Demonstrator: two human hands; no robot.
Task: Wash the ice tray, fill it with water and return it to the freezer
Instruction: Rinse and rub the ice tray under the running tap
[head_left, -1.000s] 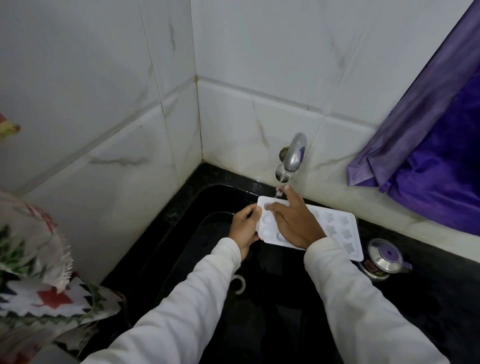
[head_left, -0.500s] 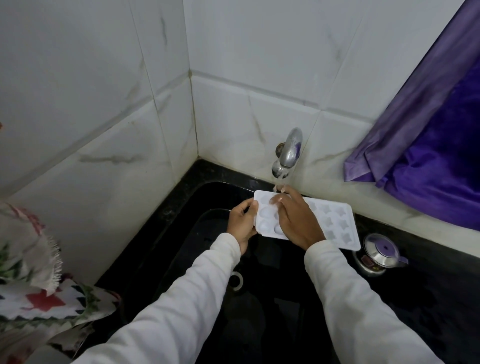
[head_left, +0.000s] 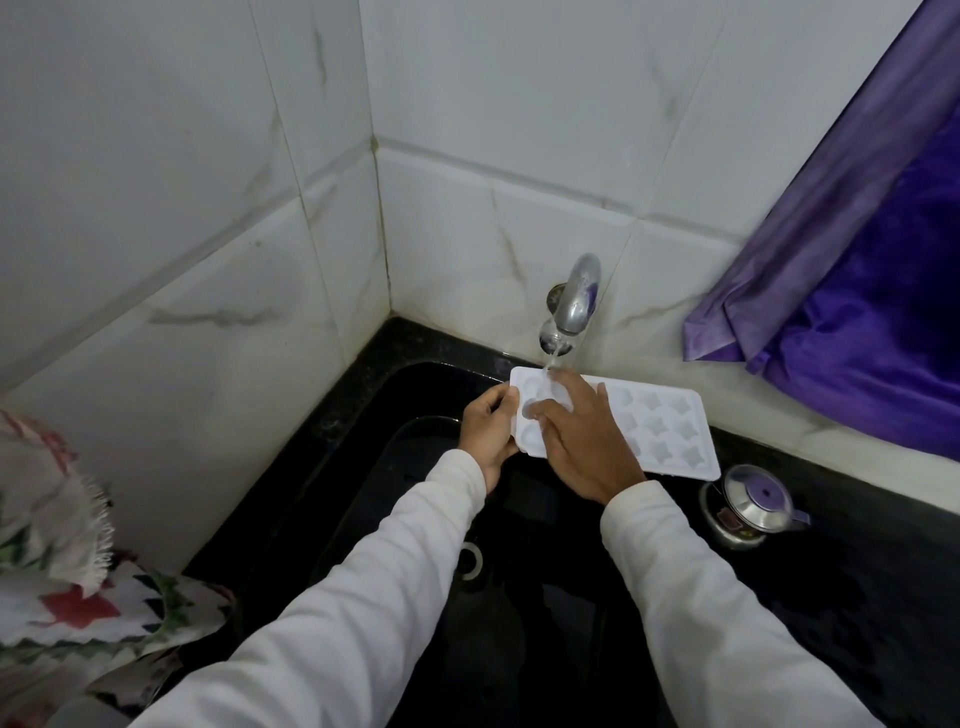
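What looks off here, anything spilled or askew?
Nothing stands out. The ice tray is held over the black sink, left hand gripping its end, right hand resting on its cells, tap water landing on the tray. The lidded steel pot stands upright on the counter.

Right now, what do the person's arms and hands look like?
Long, plain white sleeves cover both arms to the wrists: left sleeve, right sleeve. The left hand and right hand are bare, with no gloves or rings showing.

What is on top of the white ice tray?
The right hand rests flat on the ice tray, and water from the tap falls on its left end. The moulds under the palm are hidden.
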